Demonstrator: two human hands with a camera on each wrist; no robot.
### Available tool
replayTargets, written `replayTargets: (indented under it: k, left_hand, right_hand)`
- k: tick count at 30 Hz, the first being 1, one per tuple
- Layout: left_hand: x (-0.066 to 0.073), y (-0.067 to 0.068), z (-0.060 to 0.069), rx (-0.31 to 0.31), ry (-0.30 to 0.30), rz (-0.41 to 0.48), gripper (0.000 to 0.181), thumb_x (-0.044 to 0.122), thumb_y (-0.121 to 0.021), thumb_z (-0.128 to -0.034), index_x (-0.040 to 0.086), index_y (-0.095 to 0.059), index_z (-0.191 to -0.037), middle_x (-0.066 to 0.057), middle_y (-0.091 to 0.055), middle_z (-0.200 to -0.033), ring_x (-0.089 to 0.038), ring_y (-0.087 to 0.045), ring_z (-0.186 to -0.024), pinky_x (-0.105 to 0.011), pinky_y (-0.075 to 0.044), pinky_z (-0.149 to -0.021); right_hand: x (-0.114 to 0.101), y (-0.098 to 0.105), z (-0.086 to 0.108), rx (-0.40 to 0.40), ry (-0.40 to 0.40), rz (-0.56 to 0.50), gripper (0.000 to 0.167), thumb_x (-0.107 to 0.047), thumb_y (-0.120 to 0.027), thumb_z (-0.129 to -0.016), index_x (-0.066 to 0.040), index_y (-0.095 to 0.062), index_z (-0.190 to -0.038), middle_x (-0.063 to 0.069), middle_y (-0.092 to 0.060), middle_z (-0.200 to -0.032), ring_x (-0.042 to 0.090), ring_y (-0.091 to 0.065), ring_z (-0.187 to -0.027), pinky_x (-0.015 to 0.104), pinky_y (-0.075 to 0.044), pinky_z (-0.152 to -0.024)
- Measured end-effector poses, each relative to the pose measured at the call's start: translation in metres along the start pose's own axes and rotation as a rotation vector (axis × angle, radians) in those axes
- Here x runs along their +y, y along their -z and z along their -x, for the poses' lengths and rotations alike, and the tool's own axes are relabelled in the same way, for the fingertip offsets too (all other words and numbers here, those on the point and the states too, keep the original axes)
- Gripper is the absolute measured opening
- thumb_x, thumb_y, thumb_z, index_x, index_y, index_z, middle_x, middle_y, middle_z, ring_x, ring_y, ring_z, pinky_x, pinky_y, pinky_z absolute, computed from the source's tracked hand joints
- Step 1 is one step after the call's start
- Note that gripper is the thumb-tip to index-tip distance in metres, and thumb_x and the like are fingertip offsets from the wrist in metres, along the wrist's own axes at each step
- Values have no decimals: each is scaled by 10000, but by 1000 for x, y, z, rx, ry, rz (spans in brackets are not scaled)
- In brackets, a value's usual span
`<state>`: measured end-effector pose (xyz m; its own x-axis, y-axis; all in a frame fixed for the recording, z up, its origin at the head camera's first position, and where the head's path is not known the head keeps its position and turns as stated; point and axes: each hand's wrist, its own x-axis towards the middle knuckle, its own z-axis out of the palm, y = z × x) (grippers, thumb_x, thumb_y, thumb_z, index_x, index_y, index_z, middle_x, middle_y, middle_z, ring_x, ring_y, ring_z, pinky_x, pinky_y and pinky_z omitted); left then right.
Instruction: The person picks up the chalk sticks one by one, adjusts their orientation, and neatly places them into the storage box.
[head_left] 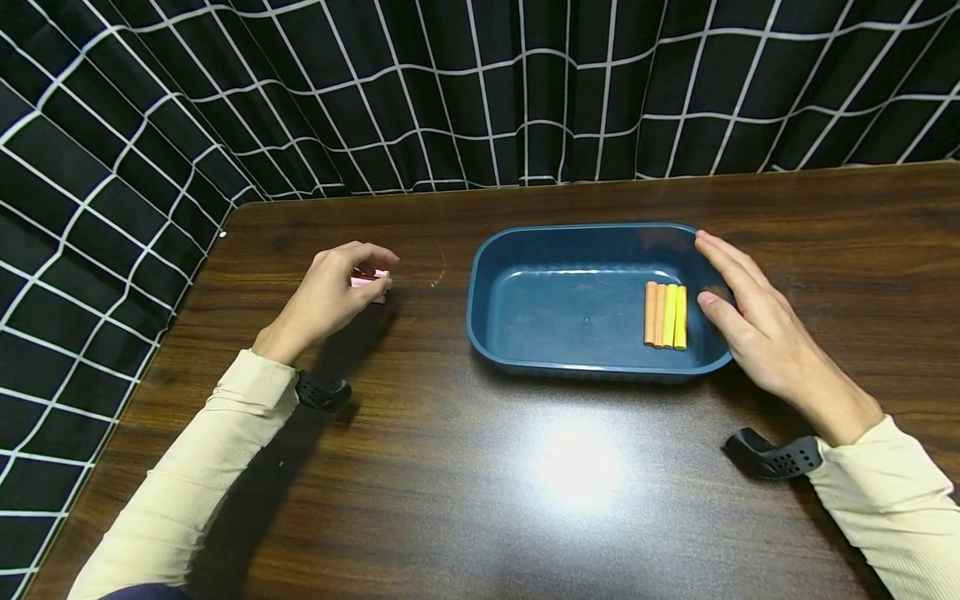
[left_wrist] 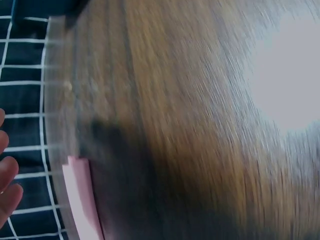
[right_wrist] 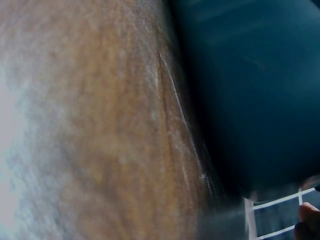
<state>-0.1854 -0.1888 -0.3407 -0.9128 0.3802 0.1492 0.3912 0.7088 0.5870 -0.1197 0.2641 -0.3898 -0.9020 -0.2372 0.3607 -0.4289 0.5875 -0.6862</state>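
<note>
My left hand [head_left: 326,287] hovers around pink sticks [head_left: 369,282] lying on the table, thumb and fingers spread apart on either side of them. In the left wrist view the pink sticks [left_wrist: 82,200] lie side by side, with the fingertips [left_wrist: 7,185] apart from them. At the right end of a blue rectangular box [head_left: 555,364], my right hand [head_left: 757,325] rests on the rim with fairly straight fingers. Inside the box, near that end, orange sticks [head_left: 654,314] and yellow sticks [head_left: 675,317] lie in a row. The right wrist view shows the box's outer wall [right_wrist: 255,95] close up.
The brown wooden table [head_left: 420,467] has a bright glare spot in front of the box. A black curtain with white grid lines [head_left: 465,92] hangs behind the table and along its left side. Dark bands [head_left: 776,454] circle both wrists.
</note>
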Motion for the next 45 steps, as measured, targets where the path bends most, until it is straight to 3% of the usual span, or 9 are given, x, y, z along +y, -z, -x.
replayTargets:
  k: [3,7,15,32,45]
  left_hand:
    - [-4,2,0,-13,-14,-50,203,-17,-635,-915,-33,-690,-1111,-193,-687,-1048,-280,-713,-914,-298,-574,-780]
    - [-8,5,0,-34,-17,-92,214,-24,-643,-901,-41,-687,-1110,-205,-686,-1063,-320,-679,-988,-447,-528,-890]
    - [-22,6,5,-66,-34,-193,236,20,-691,-889,-10,-695,-1123,-190,-701,-1083,-307,-629,-948,-439,-496,-852]
    - [-37,6,10,-189,37,-224,248,-14,-656,-904,-55,-667,-1149,-223,-701,-1104,-353,-668,-1047,-478,-532,-926]
    - [-41,6,11,-192,5,-286,214,-25,-662,-884,-45,-707,-1093,-203,-718,-1091,-343,-660,-1025,-487,-506,-896]
  right_hand:
    - [0,0,0,2,3,1,566,-79,-478,-999,-107,-333,-1546,124,-320,-1607,-61,-232,-1446,80,-147,-1132]
    - [1,0,-1,-1,2,2,562,-80,-476,-1004,-103,-330,-1546,143,-320,-1602,-61,-229,-1446,80,-147,-1134]
    - [2,-1,-1,-4,8,4,553,-68,-483,-1000,-63,-340,-1534,160,-325,-1597,-54,-231,-1447,75,-144,-1130]
    - [1,-1,-1,-10,1,0,556,-74,-480,-1002,-67,-334,-1538,144,-316,-1605,-57,-222,-1450,80,-142,-1133]
    - [1,0,-1,-6,1,-4,558,-77,-475,-1001,-80,-333,-1541,120,-312,-1612,-41,-222,-1458,93,-143,-1142]
